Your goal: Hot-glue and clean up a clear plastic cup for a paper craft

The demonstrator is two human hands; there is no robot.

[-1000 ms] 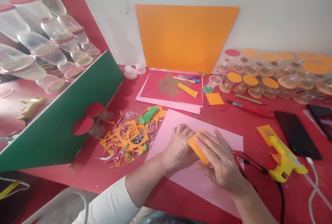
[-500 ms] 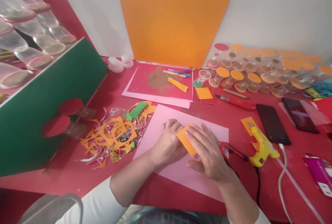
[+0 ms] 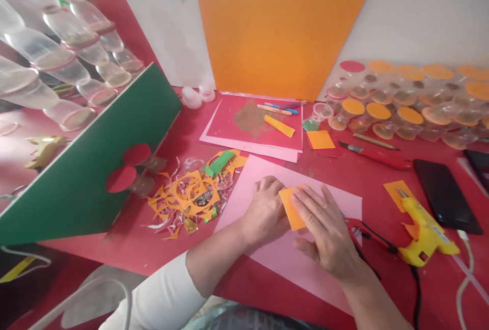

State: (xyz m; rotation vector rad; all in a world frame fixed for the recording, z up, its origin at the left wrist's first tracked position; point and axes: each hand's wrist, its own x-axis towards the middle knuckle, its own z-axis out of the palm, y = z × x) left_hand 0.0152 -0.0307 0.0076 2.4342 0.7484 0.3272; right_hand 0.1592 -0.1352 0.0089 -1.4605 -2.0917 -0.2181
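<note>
Over a pink sheet of paper [image 3: 263,172], both my hands meet at an orange paper square [image 3: 292,210]. My right hand [image 3: 324,228] lies flat on top of the square, fingers stretched out and thumb apart. Curled beneath the square's left side is my left hand [image 3: 267,208], its fingers closed; whatever they grip is hidden by the paper and the hand itself.
A yellow glue gun [image 3: 426,233] and a black phone [image 3: 445,195] lie at right. Paper scraps [image 3: 194,192] sit left of the pink sheet, beside a green board [image 3: 91,167]. Behind are a red cutter knife [image 3: 382,157], an orange board [image 3: 278,39] and plastic pieces with orange discs [image 3: 378,111].
The view has turned left, so everything shifts rightward in the picture. My hands keep nearly the same pose, with the right palm still flat on the orange square.
</note>
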